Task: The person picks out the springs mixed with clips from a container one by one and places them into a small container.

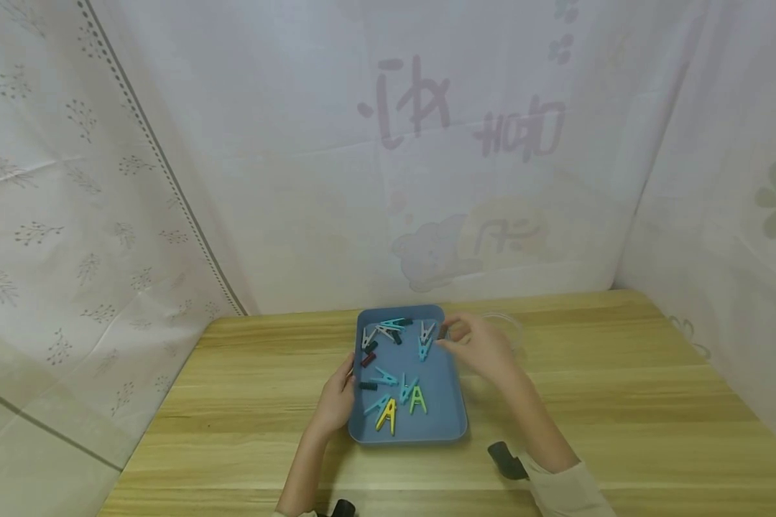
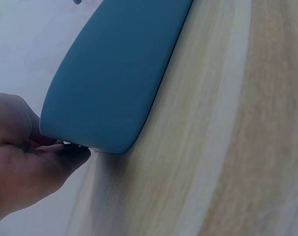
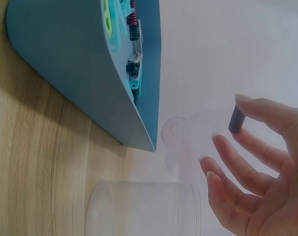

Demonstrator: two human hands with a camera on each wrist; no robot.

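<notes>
My right hand (image 1: 485, 348) is over the tray's far right side. Its thumb and index finger pinch a small dark coil spring (image 3: 236, 119), with the other fingers loosely bent. On the left, my left hand (image 1: 333, 403) holds the long side wall of a blue tray (image 1: 440, 424); the wall partly hides its fingers. Inside the tray lie several plastic clothespins: yellow (image 1: 386, 416), green (image 1: 417, 399), light blue (image 1: 385, 376) and grey (image 1: 367, 337). A red spring (image 1: 368, 360) and several dark springs (image 1: 368, 386) lie among them, mostly along the left side.
A clear, round container (image 3: 144, 211) stands on the wooden table (image 1: 252, 402) to the right of the tray, faint in the head view. Pale printed cloth (image 1: 297, 179) hangs behind the table and at both sides.
</notes>
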